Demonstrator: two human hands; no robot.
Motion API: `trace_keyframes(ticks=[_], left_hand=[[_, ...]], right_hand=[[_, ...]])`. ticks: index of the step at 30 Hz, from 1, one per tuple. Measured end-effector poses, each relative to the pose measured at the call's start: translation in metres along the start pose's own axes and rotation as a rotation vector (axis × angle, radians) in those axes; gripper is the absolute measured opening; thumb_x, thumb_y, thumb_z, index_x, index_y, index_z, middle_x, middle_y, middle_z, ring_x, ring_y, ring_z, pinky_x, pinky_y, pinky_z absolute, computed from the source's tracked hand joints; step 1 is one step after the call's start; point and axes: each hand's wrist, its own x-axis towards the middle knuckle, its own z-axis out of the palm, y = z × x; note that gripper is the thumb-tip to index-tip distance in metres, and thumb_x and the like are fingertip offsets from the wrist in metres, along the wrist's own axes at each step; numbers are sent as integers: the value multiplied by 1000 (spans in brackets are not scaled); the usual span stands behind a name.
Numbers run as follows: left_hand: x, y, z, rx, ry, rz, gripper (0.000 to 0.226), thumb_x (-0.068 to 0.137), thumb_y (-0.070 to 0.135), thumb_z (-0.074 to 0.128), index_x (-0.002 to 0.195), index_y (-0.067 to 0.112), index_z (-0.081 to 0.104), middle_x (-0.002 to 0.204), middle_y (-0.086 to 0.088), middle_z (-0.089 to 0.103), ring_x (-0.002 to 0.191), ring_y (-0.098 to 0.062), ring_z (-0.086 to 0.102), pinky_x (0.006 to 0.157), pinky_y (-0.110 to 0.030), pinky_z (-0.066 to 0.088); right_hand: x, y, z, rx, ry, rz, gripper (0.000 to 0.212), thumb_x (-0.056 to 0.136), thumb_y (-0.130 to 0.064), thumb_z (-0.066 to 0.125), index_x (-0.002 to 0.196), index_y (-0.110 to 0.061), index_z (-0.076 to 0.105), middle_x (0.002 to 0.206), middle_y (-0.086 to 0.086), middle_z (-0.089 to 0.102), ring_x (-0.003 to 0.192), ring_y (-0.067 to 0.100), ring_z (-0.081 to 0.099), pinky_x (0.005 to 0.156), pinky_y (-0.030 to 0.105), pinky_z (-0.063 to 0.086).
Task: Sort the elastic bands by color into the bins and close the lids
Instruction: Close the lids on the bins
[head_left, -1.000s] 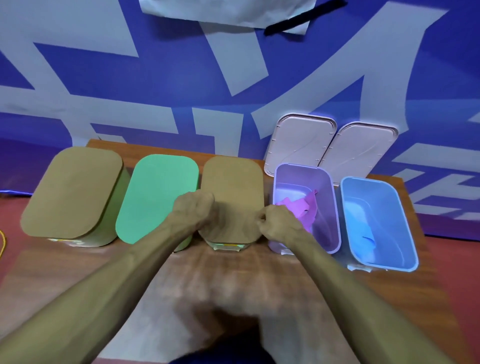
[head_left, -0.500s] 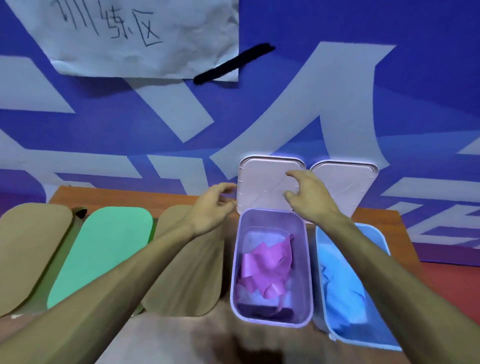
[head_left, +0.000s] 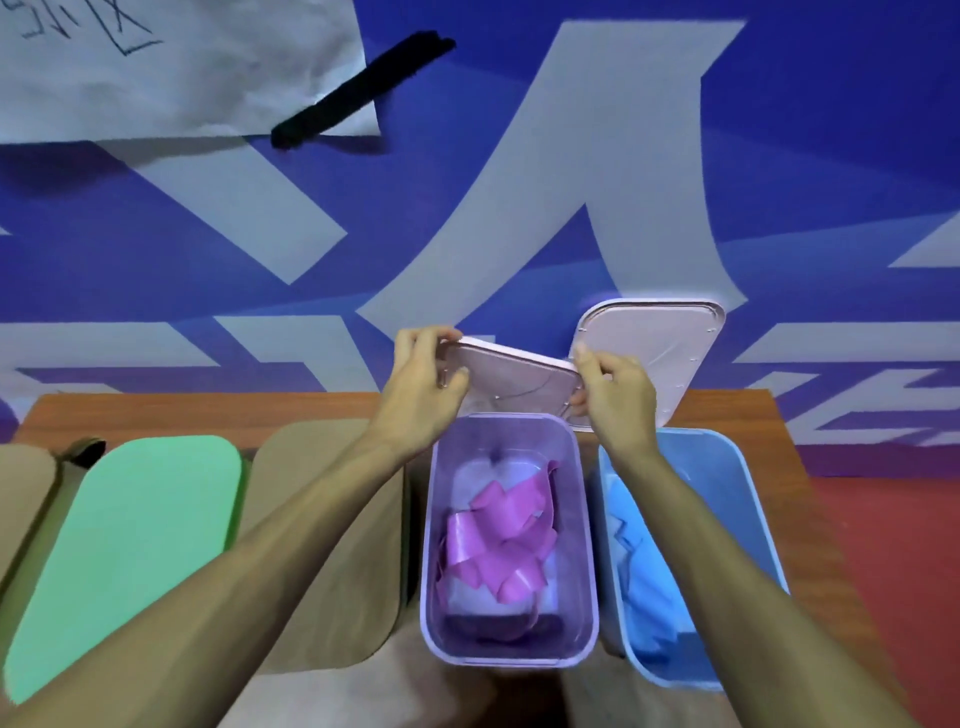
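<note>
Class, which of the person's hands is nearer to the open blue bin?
Right. The right hand grips the right end of the pink lid, just behind the blue bin; the left hand grips its left end, beyond the purple bin.

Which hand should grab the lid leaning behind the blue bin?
Probably the right hand: it sits beside that leaning lid, while the left hand grips the far end of the held lid.

From my remote feed I see 2 limbs: the left forearm (head_left: 260, 545) and the right forearm (head_left: 727, 545), both bare along all the length in view. The left hand (head_left: 421, 395) and the right hand (head_left: 615, 395) are bare too. Each wrist narrows before the hand, and 1 short thumbnail (head_left: 582, 347) shows on the right.
</note>
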Motion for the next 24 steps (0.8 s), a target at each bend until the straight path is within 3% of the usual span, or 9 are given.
trace_keyframes(ticks=[3,4,7,9,12,15,19,22,24], left_hand=[[-28,-2,0,-104,62,-54,21,91,10,56,111,11,58,112,-3,43,85,-5,56,85,-9,44],[-38,-3,0,-109,69,-78,18,91,12,56,109,11,61,110,-4,45,84,-2,55,84,-8,44],[-68,-7,2,-104,71,-53,17,90,11,58,106,10,61,106,-5,46,84,-8,55,88,-27,48],[-89,-8,2,-142,58,6,24,87,13,59,110,13,56,107,-3,46,90,-17,57,86,-30,49],[-123,-11,0,-281,68,-100,24,86,9,61,107,19,55,106,2,52,89,-13,58,76,-13,47],[-150,-24,-2,-350,46,-215,29,85,2,63,96,27,54,100,13,55,67,5,56,64,-5,44],[-173,-42,-2,-275,-65,-323,44,82,-2,66,121,13,53,103,1,55,61,-5,48,59,-4,42],[-189,-52,1,-184,-215,-284,60,80,-6,61,133,17,46,103,0,58,64,-2,50,58,-5,39],[-196,-56,4,-80,-298,-215,65,80,-4,60,138,19,40,111,2,56,80,-7,51,64,-4,38]], right_hand=[[-28,11,-6,87,20,138,31,87,-33,62,61,-15,62,67,14,67,58,20,63,67,30,51],[-39,12,-7,102,19,161,25,84,-27,65,61,-17,63,69,13,67,55,18,62,66,30,51],[-65,16,-10,109,41,161,5,72,-25,70,74,-27,66,95,7,68,75,20,67,78,37,56],[-83,20,-17,92,64,137,25,71,-22,73,93,-33,64,108,2,63,88,22,64,84,38,53],[-124,24,-31,61,51,192,49,75,-19,75,120,-26,58,106,5,63,77,18,61,78,29,44],[-162,38,-35,9,38,198,51,77,-12,74,125,-18,58,93,10,68,77,23,60,74,24,40],[-202,56,-28,-8,50,195,48,80,-6,68,125,-21,58,94,11,67,73,17,58,66,10,42],[-218,69,-22,-49,41,187,49,81,-4,64,128,-17,56,121,4,63,104,23,61,95,33,48],[-224,75,-19,-85,23,167,51,81,-4,62,130,-16,54,124,5,61,112,26,57,99,44,47]])
